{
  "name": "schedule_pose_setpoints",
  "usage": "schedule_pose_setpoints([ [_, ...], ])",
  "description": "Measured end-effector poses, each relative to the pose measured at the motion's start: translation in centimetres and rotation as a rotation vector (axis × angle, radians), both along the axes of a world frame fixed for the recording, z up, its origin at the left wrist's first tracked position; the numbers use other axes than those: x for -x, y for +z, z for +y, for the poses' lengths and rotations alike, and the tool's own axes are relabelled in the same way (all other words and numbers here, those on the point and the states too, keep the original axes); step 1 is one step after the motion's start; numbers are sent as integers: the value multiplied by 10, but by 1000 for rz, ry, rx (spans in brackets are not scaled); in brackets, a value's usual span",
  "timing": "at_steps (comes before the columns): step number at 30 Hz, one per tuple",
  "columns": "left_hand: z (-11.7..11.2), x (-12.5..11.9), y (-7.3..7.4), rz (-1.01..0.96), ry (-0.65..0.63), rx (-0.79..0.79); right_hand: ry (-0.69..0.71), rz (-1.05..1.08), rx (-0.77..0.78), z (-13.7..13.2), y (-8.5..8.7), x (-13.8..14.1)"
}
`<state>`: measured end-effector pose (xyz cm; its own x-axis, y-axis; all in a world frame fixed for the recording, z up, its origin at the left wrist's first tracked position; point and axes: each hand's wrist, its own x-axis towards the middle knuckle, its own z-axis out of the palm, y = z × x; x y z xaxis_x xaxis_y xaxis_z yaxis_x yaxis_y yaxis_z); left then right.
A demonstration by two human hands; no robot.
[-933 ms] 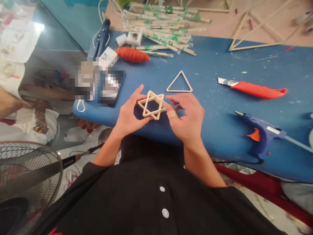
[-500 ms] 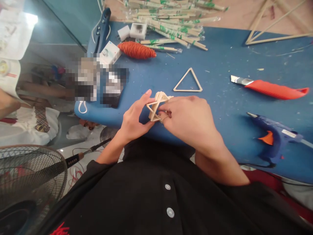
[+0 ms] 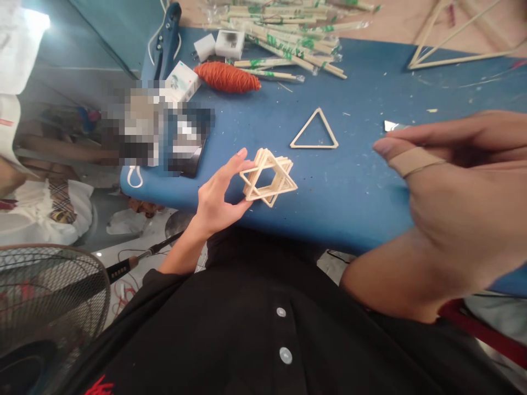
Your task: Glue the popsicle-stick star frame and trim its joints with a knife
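My left hand (image 3: 220,200) grips a small star-shaped wooden stick frame (image 3: 269,189) by its left side, thumb below and fingers above. Thin pale sticks form its layered, overlapping triangles, and its centre is open. My right hand (image 3: 461,170) is raised over the right side of the table, with a tan bandage (image 3: 420,162) around its thumb. Thumb and forefinger point left, near the blade of a utility knife (image 3: 393,126). The other fingers are hidden, so I cannot see whether anything is held. Flat on the table lies a single stick triangle (image 3: 315,146).
On the blue tabletop (image 3: 346,203) are an orange yarn bundle (image 3: 227,77), white adapters (image 3: 229,44), a small white box (image 3: 182,81) and wrapped chopsticks (image 3: 288,52). A larger stick frame (image 3: 461,59) stands at the far right. A fan (image 3: 53,296) is at lower left.
My right hand has left the star frame and moved far right, now covering the glue gun and knife handle. My left hand still holds the frame. The view has shifted slightly.
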<state>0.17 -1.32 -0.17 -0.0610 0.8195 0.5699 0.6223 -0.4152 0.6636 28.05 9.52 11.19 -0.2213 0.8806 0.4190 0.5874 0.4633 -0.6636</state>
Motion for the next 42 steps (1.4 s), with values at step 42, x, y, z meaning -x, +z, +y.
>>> schedule_pose_setpoints([
  [42, -12, -14, 26, 179, -160, -226, 185, -173, -120, -56, -35, 51],
])
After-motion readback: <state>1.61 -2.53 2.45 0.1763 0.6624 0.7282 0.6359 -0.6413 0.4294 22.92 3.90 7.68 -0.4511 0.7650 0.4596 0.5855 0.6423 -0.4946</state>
